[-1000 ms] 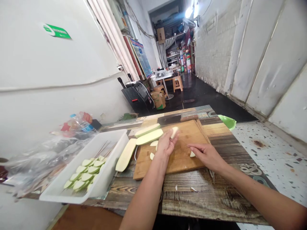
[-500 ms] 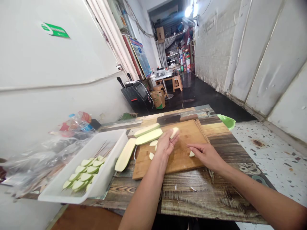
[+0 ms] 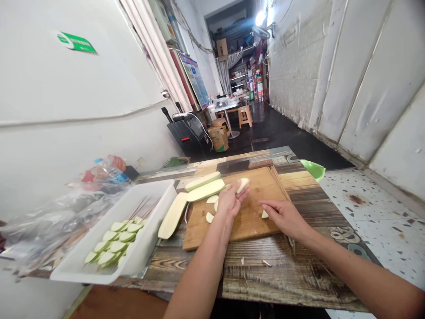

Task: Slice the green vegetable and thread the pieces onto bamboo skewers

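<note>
— What is the left hand [image 3: 229, 201] doing?
— It is pinching a pale slice [image 3: 242, 184] between thumb and fingers, holding it just above the board [image 3: 252, 228].
— And the right hand [image 3: 282, 215]?
— It is lying palm down on the board, apart from the left, its fingertips touching a small wedge [image 3: 264, 214]. I cannot tell whether it is gripping it.
— What is lying around them?
— Two long strips [image 3: 206, 189] are lying at the board's far left, and a third [image 3: 172, 215] is leaning off its edge against the tray [image 3: 149, 239]. Skewered pieces [image 3: 113, 243] are sitting in that tray. A green bowl [image 3: 314, 169] is standing at the bench's [image 3: 265, 274] far right.
</note>
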Available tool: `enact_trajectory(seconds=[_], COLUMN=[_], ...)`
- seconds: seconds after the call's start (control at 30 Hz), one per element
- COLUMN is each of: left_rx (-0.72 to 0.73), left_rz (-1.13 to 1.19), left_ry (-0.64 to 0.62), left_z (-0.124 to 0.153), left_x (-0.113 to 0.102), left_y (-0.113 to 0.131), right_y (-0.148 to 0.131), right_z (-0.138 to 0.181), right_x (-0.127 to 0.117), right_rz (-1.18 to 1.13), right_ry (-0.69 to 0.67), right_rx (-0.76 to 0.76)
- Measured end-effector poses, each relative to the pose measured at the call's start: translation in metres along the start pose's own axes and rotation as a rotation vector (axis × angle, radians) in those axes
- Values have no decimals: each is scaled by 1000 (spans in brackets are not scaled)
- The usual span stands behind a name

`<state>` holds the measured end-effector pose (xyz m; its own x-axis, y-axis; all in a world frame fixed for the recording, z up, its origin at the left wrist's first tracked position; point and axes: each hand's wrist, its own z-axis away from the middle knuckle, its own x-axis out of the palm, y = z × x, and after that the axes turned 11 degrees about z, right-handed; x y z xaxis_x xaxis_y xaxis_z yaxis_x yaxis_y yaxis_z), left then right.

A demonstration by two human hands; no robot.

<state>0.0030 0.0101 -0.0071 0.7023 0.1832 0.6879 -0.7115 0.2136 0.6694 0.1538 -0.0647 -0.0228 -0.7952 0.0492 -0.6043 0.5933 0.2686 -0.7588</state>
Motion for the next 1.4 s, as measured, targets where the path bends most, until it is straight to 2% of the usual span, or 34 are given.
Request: enact_trajectory(seconds=[0.47,0.63,0.8,0.9,1.03,1.1,1.17,1.2,1.33,1.4], left_rx=[-43,-75,-28,-19,-49,-62,-67,-67,-57,-53], left_rz=[-81,28,46,33,72,89,95,97,92,78], left_ry=[-18,-78,-102,-75,-43,-41,-37,-37,-53,-61], left_z=[6,9,12,13,12,12,11,10,11,12], left_x=[3,6,9,10,9,8,7,7,7,8], left_y=[-4,-5,-4,-4,-3,-3,-4,-5,-9,-10], right_y=[2,3,-3,-4,-3,-4,-6,-7,-9,-9], right_z=[1,-1,-1,1,0,-2,-4,-5,-4,-1], right_x=[13,12,11,13,11,7,5,5,7,8], right_rz=[-51,-92,-191,-404,-890,-1001,-934,-827,-102,198], right_ry=[68,73,54,-29,-305,-371,-353,-306,2,93], right_rx=[-14,18,67,165,333,350,344,318,26,-90])
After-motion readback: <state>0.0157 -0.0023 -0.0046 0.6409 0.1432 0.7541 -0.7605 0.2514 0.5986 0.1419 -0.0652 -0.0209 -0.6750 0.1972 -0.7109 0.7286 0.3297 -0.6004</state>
